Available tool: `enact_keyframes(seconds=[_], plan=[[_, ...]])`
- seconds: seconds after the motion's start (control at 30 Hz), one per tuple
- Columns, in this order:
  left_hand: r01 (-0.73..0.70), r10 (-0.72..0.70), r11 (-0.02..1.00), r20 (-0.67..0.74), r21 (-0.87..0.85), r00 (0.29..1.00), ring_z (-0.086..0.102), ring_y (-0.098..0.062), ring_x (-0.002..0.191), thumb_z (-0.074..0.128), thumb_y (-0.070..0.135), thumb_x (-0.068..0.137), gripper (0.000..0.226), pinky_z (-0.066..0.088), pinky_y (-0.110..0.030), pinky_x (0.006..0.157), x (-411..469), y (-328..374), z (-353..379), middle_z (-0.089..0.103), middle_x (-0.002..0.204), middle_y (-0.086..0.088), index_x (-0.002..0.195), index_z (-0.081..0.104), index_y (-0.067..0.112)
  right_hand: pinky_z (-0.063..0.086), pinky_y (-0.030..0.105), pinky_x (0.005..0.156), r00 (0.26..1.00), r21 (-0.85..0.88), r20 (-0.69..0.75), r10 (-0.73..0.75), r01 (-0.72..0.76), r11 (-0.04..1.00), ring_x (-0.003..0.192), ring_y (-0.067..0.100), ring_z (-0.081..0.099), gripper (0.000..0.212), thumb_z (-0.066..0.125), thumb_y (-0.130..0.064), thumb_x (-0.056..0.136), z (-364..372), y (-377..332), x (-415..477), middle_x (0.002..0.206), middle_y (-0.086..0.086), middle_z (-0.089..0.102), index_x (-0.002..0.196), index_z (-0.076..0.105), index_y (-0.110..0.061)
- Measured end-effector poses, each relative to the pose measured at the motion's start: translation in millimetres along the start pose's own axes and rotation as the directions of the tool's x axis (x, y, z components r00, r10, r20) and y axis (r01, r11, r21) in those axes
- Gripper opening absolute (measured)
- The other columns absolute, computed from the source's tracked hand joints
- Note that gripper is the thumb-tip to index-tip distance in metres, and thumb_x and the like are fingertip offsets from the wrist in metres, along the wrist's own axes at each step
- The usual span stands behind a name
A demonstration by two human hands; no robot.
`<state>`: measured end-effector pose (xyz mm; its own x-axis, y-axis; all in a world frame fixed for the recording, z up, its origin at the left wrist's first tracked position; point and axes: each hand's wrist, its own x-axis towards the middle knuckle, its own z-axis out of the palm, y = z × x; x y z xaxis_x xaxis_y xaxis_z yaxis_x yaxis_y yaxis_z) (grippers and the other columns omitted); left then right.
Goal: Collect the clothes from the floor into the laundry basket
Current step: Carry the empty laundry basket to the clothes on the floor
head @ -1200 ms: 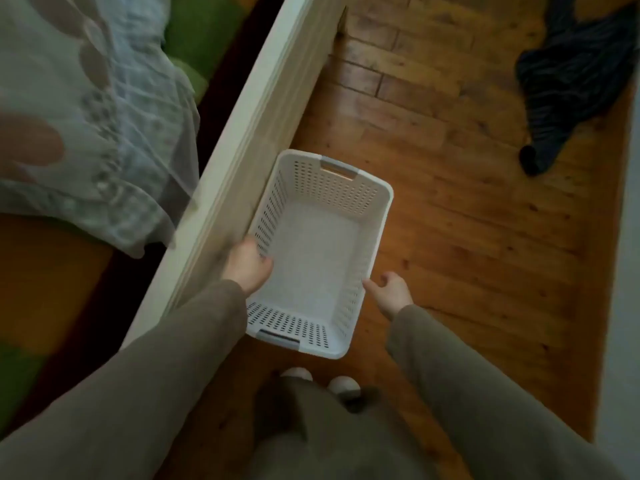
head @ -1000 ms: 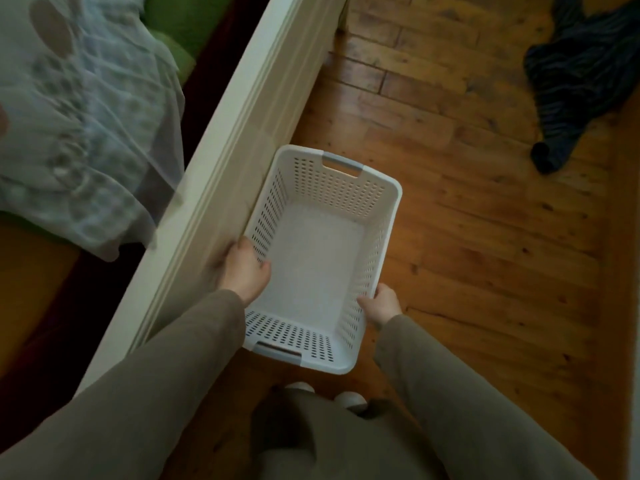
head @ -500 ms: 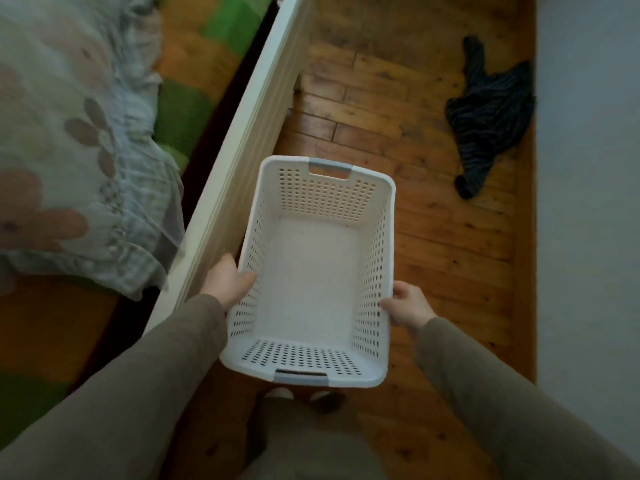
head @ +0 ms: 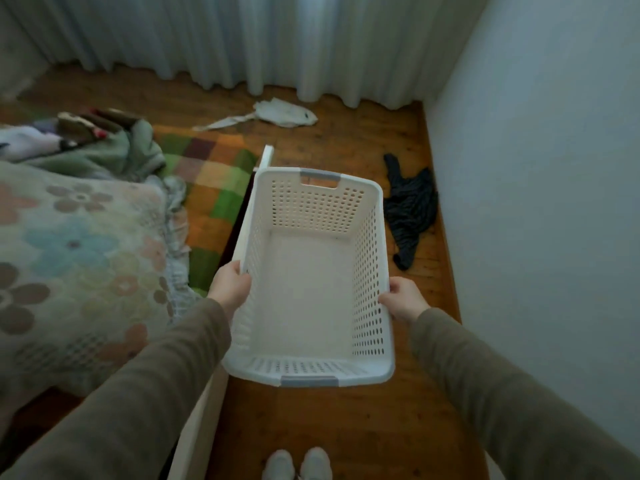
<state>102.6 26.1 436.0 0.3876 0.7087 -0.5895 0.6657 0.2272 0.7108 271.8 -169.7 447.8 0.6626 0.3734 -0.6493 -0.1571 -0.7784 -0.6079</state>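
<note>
I hold a white perforated laundry basket (head: 372, 258) with grey handles above the wooden floor; nothing lies inside it. My left hand (head: 230, 287) grips its left rim and my right hand (head: 401, 301) grips its right rim. A dark striped garment (head: 410, 207) lies crumpled on the floor by the right wall, just beyond the basket's far right corner. Farther off, a white garment (head: 282, 114) is spread on the floor near the curtains.
A bed with a floral cover (head: 76, 244) and a checked blanket (head: 214, 181) fills the left side, its white frame (head: 266, 157) beside the basket. A wall (head: 540, 202) bounds the right. Curtains (head: 242, 39) hang across the back. My feet (head: 298, 464) show below.
The basket has been lifted off the floor and held level in both hands. My view has tilted up, bringing the curtains and the white garment into sight.
</note>
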Motion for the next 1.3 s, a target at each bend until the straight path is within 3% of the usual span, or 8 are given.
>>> enact_keyframes(seconds=[0.13,0.4,0.53,0.67,0.77,0.9,1.03,1.3], plan=[[-0.096,0.096,0.995,0.0,-0.019,0.995,0.063,-0.037,0.102,0.043,0.003,0.09,0.018,0.051,-0.046,0.091,-33.3,64.1,-24.7,0.064,0.106,-0.021,0.098,0.058,0.009,0.053,0.048,0.09,0.997,0.002,-0.038,-0.073,0.073,0.997,0.101,0.032,0.066,0.025,0.051,-0.005,0.088,-41.4,-47.9,-35.3,0.114,0.018,0.066,0.112,0.059,-0.003],[-0.237,0.258,0.958,0.128,-0.162,0.958,0.06,-0.037,0.105,0.046,-0.003,0.089,0.037,0.049,-0.049,0.094,-100.9,186.6,-71.0,0.061,0.114,-0.021,0.126,0.052,0.0,0.051,0.051,0.092,0.964,-0.031,-0.145,-0.225,0.223,0.974,0.101,0.034,0.065,0.021,0.048,-0.006,0.09,-123.2,-133.3,-108.2,0.105,0.02,0.065,0.072,0.055,-0.014],[-0.28,0.331,0.935,0.255,-0.219,0.908,0.057,-0.039,0.115,0.051,-0.004,0.087,0.048,0.047,-0.052,0.097,-125.4,233.7,-79.9,0.057,0.126,-0.021,0.133,0.045,0.008,0.053,0.048,0.091,0.95,-0.016,-0.185,-0.253,0.254,0.967,0.092,0.031,0.065,0.009,0.05,-0.008,0.089,-159.1,-162.3,-123.8,0.1,0.018,0.065,0.082,0.056,-0.009],[-0.328,0.396,0.911,0.31,-0.249,0.865,0.058,-0.037,0.109,0.05,-0.008,0.086,0.051,0.048,-0.051,0.089,-128.8,276.5,-71.0,0.058,0.118,-0.018,0.133,0.043,0.009,0.053,0.047,0.091,0.93,-0.016,-0.227,-0.288,0.292,0.956,0.092,0.031,0.067,0.012,0.052,-0.009,0.088,-195.8,-183.0,-124.4,0.092,0.014,0.064,0.099,0.057,-0.005],[-0.356,0.438,0.89,0.314,-0.286,0.842,0.06,-0.03,0.088,0.05,-0.009,0.085,0.05,0.051,-0.044,0.076,-121.9,305.1,-56.6,0.061,0.097,-0.011,0.131,0.044,0.009,0.054,0.047,0.089,0.915,-0.034,-0.248,-0.317,0.319,0.947,0.092,0.032,0.067,0.005,0.053,-0.011,0.088,-223.1,-196.5,-111.4,0.094,0.016,0.065,0.089,0.056,-0.007],[-0.38,0.47,0.869,0.287,-0.318,0.835,0.059,-0.032,0.087,0.048,-0.012,0.083,0.052,0.049,-0.046,0.082,-100.8,342.1,-28.8,0.061,0.092,-0.011,0.131,0.045,0.008,0.055,0.045,0.087,0.891,-0.089,-0.268,-0.366,0.355,0.931,0.093,0.032,0.068,0.009,0.051,-0.01,0.089,-265.7,-214.9,-83.7,0.096,0.018,0.067,0.083,0.057,-0.007],[-0.403,0.5,0.845,0.248,-0.352,0.83,0.059,-0.029,0.078,0.042,-0.015,0.083,0.051,0.05,-0.038,0.073,-80.4,385.4,1.7,0.062,0.09,-0.012,0.13,0.047,0.005,0.056,0.044,0.085,0.871,-0.117,-0.285,-0.4,0.382,0.917,0.093,0.033,0.068,0.02,0.05,-0.01,0.089,-316.6,-234.8,-52.9,0.099,0.02,0.066,0.102,0.059,0.002],[-0.435,0.523,0.83,0.217,-0.349,0.824,0.057,-0.028,0.077,0.036,-0.015,0.083,0.051,0.049,-0.038,0.072,-45.0,456.8,45.2,0.06,0.094,-0.015,0.129,0.047,0.005,0.057,0.043,0.079,0.851,-0.133,-0.288,-0.44,0.419,0.898,0.084,0.03,0.065,0.025,0.045,-0.006,0.09,-383.8,-265.3,5.9,0.093,0.019,0.063,0.105,0.058,0.008]])
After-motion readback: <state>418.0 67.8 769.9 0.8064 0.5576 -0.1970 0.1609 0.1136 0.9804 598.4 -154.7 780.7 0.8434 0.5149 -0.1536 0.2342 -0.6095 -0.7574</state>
